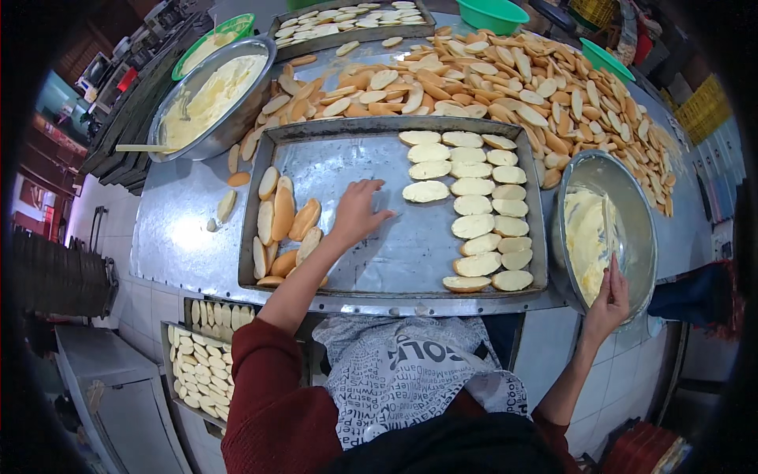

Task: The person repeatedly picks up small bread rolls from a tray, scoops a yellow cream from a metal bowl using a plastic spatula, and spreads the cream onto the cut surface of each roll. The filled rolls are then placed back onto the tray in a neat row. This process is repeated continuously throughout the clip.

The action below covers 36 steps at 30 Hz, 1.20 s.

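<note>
My left hand [359,210] is over the bare middle of a metal baking tray [379,260], fingers apart and holding nothing. My right hand [610,302] grips a spreading knife [607,228] whose blade reaches into the pale cream [583,237] in a steel bowl [642,249]. On the tray's right side lie rows of oval bread slices [472,205] coated with cream. A cream-topped slice [426,191] sits at the lower end of the shortest row, right of my left hand. Uncoated bread pieces [283,213] lie in a loose heap at the tray's left.
A big heap of bread pieces [438,86] covers the back of the metal table [177,207]. A second cream bowl [213,101] with a utensil handle [142,148] stands at left. Behind is another filled tray [355,18]. Below the table's left edge are trays of slices [201,373].
</note>
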{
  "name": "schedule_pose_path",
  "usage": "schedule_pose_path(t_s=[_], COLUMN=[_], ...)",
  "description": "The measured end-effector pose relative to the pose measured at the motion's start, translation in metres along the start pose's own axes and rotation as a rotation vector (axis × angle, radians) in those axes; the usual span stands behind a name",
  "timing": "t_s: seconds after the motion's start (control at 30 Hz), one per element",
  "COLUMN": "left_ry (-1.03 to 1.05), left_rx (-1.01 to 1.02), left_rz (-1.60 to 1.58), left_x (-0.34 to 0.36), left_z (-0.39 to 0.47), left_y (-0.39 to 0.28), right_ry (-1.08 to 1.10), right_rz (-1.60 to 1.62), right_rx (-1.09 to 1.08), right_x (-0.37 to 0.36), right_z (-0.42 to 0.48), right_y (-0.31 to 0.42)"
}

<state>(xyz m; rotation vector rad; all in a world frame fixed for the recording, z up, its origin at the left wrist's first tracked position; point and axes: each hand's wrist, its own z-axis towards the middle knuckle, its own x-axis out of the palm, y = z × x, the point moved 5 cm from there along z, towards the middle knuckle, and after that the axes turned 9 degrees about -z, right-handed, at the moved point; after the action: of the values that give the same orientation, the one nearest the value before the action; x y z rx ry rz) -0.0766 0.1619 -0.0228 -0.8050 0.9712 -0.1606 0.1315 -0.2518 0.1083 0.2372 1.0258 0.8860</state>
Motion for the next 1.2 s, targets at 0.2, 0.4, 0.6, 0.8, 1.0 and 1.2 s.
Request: schedule_pose_path(t_s=[0.2, 0.4, 0.6, 0.8, 1.0, 1.2], left_ry=[0.094, 0.104, 0.029, -0.066, -0.14, -0.031], left_rx=[-0.033, -0.08, -0.048, -0.055, -0.163, -0.316], left_rz=[-0.052, -0.04, 0.008, 0.0, 0.306, 0.488], left_x=[0.032, 0.039, 0.042, 0.021, -0.056, -0.099], left_z=[0.025, 0.03, 0.031, 0.024, -0.013, -0.056], left_y=[-0.003, -0.001, -0.005, -0.008, 0.022, 0.043], right_ry=[0.003, -0.021, -0.009, -0.028, -0.004, 0.174], right_rz=[0.004, -0.039, -0.059, -0.002, -0.09, -0.348], right_rx=[0.069, 0.077, 0.097, 0.028, 0.115, 0.216], right_x=[-0.014, -0.02, -0.015, -0.013, -0.03, -0.034], right_z=[-0.01, -0.016, -0.016, -0.015, -0.003, 0.012], right_y=[-0.02, -0.027, -0.024, -0.032, -0.062, -0.076])
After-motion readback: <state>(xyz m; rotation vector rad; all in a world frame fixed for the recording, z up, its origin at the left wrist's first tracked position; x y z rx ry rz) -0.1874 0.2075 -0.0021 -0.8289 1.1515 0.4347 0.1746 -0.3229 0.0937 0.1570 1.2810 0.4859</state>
